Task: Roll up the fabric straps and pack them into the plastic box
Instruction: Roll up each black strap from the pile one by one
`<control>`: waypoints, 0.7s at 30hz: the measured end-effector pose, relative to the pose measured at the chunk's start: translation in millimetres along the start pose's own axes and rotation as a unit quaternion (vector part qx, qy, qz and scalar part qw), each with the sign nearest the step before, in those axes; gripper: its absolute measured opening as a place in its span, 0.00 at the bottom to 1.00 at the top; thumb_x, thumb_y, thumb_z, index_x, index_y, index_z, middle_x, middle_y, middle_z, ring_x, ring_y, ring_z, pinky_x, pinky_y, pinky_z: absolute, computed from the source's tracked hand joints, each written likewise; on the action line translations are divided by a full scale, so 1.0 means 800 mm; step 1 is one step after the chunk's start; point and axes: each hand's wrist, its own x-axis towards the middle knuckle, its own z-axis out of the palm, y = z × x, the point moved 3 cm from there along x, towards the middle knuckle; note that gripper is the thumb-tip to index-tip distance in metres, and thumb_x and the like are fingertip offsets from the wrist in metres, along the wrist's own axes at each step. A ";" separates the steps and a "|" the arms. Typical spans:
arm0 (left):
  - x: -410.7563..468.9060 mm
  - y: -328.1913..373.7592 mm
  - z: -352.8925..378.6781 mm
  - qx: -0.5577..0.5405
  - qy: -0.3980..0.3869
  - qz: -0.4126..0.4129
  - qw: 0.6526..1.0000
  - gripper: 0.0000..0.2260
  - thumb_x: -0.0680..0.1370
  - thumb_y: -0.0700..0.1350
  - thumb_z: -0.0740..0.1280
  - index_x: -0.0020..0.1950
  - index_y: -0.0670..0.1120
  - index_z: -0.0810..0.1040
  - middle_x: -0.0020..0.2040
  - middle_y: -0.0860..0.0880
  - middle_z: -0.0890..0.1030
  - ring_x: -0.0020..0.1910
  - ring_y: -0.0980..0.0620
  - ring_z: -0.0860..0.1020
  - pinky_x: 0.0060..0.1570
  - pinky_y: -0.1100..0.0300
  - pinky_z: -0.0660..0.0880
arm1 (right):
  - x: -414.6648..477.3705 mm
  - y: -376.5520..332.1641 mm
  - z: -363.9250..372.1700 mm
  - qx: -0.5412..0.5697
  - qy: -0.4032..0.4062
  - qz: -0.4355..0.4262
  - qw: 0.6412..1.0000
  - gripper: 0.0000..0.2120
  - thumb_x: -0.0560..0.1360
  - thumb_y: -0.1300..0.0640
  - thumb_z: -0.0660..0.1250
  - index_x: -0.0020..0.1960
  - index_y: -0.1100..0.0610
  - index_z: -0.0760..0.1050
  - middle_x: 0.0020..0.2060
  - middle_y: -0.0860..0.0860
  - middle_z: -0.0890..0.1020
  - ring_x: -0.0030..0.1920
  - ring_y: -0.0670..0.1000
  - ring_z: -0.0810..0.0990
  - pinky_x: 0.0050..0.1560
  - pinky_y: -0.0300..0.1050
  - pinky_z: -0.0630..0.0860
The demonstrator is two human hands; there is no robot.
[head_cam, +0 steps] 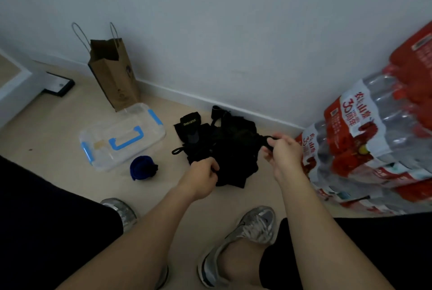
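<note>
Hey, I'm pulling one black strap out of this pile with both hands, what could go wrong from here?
1. The strap gripped by your left hand and right hand runs into the tangled black pile; pulling may drag others along or tighten a knot.
2. The plastic box looks latched shut, so a finished roll may loosen while you open it.
3. The blue roll lies loose beside the box and could uncoil.

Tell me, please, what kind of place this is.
Most likely a corner of a room in a home, perhaps used for storage: a pale floor meets a plain wall with a skirting board, a brown paper bag stands against it, and wrapped packs of bottled water are stacked at the right.
</note>
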 end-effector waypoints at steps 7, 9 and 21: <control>0.008 0.103 0.003 -0.216 -0.017 0.063 0.974 0.31 0.82 0.52 0.73 0.81 0.61 0.63 0.60 0.48 0.80 0.49 0.49 0.87 0.47 0.58 0.84 | -0.031 -0.050 0.000 -0.066 -0.157 -0.071 0.983 0.09 0.78 0.67 0.72 0.50 0.55 0.86 0.38 0.54 0.86 0.27 0.49 0.81 0.30 0.42 0.78; 0.009 0.119 -0.001 -0.186 -0.005 0.069 0.980 0.29 0.82 0.53 0.73 0.80 0.58 0.66 0.61 0.50 0.82 0.55 0.48 0.85 0.53 0.56 0.82 | -0.037 -0.056 0.001 -0.092 -0.210 -0.074 0.971 0.09 0.77 0.66 0.71 0.48 0.54 0.87 0.35 0.52 0.85 0.26 0.48 0.78 0.27 0.41 0.75; 0.006 0.109 0.000 -0.320 -0.056 0.013 0.946 0.08 0.84 0.37 0.70 0.61 0.45 0.86 0.51 0.49 0.90 0.49 0.53 0.88 0.48 0.61 0.83 | -0.016 -0.077 -0.035 -0.107 -0.247 -0.162 0.949 0.11 0.75 0.60 0.72 0.55 0.52 0.87 0.44 0.50 0.90 0.44 0.46 0.87 0.46 0.45 0.81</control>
